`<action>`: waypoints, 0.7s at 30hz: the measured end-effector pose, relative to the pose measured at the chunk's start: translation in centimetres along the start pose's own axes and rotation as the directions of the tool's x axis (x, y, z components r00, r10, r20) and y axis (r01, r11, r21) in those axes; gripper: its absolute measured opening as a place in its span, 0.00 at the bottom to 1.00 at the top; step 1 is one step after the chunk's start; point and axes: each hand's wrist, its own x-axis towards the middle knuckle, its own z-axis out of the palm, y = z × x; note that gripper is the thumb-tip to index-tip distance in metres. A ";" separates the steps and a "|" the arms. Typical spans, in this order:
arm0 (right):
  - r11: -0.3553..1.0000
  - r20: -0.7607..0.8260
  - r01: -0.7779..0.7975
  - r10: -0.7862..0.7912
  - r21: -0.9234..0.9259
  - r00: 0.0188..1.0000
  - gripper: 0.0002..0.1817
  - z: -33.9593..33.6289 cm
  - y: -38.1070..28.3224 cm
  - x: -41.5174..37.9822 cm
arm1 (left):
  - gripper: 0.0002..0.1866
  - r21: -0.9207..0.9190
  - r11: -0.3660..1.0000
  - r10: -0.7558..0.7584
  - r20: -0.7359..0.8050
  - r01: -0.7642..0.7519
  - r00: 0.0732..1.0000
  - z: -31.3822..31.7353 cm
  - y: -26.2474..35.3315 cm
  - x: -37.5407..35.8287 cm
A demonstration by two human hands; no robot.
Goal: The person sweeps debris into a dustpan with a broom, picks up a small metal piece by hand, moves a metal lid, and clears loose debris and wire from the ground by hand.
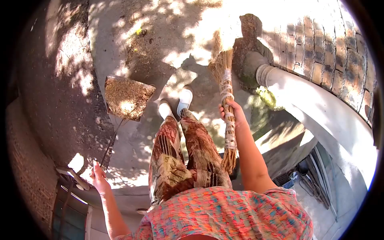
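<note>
My right hand point(235, 113) is wrapped around the bound handle of a straw broom point(227, 90). Its bristles point away from me toward the bright ground, and light strips wind around the handle. On the left, my left hand point(101, 179) is closed at the end of the thin rod handle of a dustpan point(129, 96). Brown, crumbly debris covers the pan, which is out ahead of my feet on the left. Both my shoes point(185, 98) are on the concrete between the two tools.
A brick wall point(320, 52) runs along the right, with a thick white pipe point(316, 94) beside it. Near the pipe's mouth stands a rough stump-like block point(251, 30). Scattered debris point(146, 40) marks the concrete ahead. Long tools point(316, 176) lean at the lower right.
</note>
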 end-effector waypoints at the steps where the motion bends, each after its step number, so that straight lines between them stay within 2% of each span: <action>1: 0.994 -0.105 -0.011 0.000 -0.106 0.994 0.32 -0.8 -0.2 -0.7 | 0.27 -0.066 0.996 -0.063 -0.040 0.060 0.997 -0.5 -1.5 -0.7; 2: 0.924 -0.190 0.000 -0.079 -0.383 0.978 0.38 -1.6 -0.6 -0.2 | 0.28 -0.065 0.994 -0.086 -0.046 0.083 0.995 -0.7 -3.0 -1.3; 3: 0.776 -0.246 -0.015 -0.182 -0.631 0.952 0.44 -2.5 -0.9 0.3 | 0.29 -0.062 0.992 -0.117 -0.048 0.114 0.992 -0.8 -4.2 -2.1; 4: 0.602 -0.252 -0.078 -0.210 -0.795 0.945 0.52 -2.4 -1.1 0.6 | 0.31 -0.129 0.973 -0.204 -0.106 0.190 0.973 -0.1 -4.1 -3.0; 7: 0.443 -0.090 0.040 -0.269 -0.896 0.959 0.52 0.6 -1.1 -1.1 | 0.31 -0.244 0.934 -0.307 -0.182 0.260 0.934 0.1 -7.9 -5.3; 8: 0.410 -0.088 0.020 -0.244 -0.912 0.966 0.52 1.5 -0.2 -1.9 | 0.31 -0.259 0.917 -0.356 -0.187 0.304 0.916 0.1 -9.1 -6.2; 10: 0.347 0.004 0.106 -0.282 -0.932 0.959 0.46 3.5 1.8 -4.2 | 0.30 -0.344 0.873 -0.418 -0.165 0.345 0.893 0.1 -11.0 -7.3; 11: 0.316 0.020 0.107 -0.264 -0.943 0.964 0.46 4.7 2.9 -4.8 | 0.29 -0.336 0.861 -0.461 -0.199 0.381 0.865 0.6 -11.9 -8.1; 13: 0.157 0.097 0.129 -0.197 -0.979 0.976 0.46 7.2 5.6 -6.5 | 0.29 -0.387 0.831 -0.488 -0.163 0.399 0.858 0.9 -14.0 -10.1; 15: 0.063 0.090 0.090 0.003 -0.994 0.996 0.45 10.6 8.2 -6.6 | 0.28 -0.454 0.773 -0.565 -0.172 0.444 0.807 1.5 -16.4 -11.7; 17: -0.043 0.077 0.085 0.168 -0.995 0.983 0.47 13.6 12.2 -5.4 | 0.25 -0.542 0.729 -0.583 -0.170 0.418 0.795 1.6 -18.6 -13.5; 19: -0.039 -0.067 -0.058 0.309 -0.998 0.949 0.50 15.4 17.2 -3.3 | 0.23 -0.521 0.686 -0.675 -0.196 0.507 0.712 1.4 -19.6 -14.4; 20: 0.067 0.008 -0.021 0.410 -0.998 0.912 0.52 13.7 19.6 -0.5 | 0.22 -0.538 0.697 -0.656 -0.212 0.474 0.724 1.2 -20.6 -15.1; 21: 0.177 0.090 0.000 0.501 -0.984 0.861 0.53 12.0 21.8 2.4 | 0.26 -0.551 0.682 -0.680 -0.238 0.480 0.693 1.0 -20.4 -15.2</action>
